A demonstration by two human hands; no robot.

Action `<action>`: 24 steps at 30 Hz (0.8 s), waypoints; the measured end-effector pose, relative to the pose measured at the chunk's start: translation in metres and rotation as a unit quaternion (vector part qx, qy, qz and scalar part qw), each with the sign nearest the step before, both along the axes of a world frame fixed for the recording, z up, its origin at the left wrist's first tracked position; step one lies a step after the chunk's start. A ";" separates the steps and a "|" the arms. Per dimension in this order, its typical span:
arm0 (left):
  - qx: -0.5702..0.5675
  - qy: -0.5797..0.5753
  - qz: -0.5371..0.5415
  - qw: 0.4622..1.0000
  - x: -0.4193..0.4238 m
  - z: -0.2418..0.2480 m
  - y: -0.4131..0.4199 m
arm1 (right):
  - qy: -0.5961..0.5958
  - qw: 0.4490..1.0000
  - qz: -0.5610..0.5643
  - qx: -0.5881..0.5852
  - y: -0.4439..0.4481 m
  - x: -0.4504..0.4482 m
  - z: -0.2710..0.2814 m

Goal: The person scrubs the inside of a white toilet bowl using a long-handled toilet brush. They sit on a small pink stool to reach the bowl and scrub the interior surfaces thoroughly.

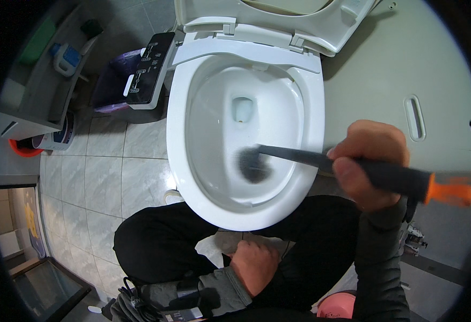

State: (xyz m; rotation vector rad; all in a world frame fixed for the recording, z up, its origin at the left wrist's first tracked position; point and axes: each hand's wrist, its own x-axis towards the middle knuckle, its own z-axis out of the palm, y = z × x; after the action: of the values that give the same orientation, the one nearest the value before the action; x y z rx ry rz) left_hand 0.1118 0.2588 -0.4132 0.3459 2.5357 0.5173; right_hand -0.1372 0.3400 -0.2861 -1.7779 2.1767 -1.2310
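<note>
My right hand grips the dark handle of a toilet brush, whose orange end points to the right. The brush's dark round head, blurred, is inside the white toilet bowl, near the front wall. Water lies in the drain hole at the bowl's back, and small brownish spots show there and under the rim. The toilet seat and lid are raised. My left hand rests between my knees, below the bowl's front edge; its fingers are curled and partly hidden, so I cannot tell if it holds anything.
Left of the toilet, a black control panel stands beside a bin with a purple liner. A grey shelf unit holds a white-and-blue bottle. A light panel borders the right side. A pink basin is at lower right.
</note>
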 end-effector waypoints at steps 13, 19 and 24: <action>0.004 0.015 0.012 1.000 0.001 -0.001 0.000 | -0.146 0.987 -0.051 -0.033 0.004 0.002 -0.003; 0.019 -0.025 -0.004 1.000 -0.001 -0.001 -0.001 | 0.199 0.980 -0.015 -0.025 0.003 -0.005 0.001; 0.010 0.006 0.007 1.000 0.000 0.001 -0.001 | 0.039 0.999 0.035 -0.007 0.000 -0.004 -0.002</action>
State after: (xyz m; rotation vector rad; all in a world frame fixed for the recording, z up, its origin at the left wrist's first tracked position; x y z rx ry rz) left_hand 0.1113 0.2575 -0.4121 0.3405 2.5475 0.5480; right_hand -0.1416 0.3404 -0.2877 -1.9199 2.1311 -1.1842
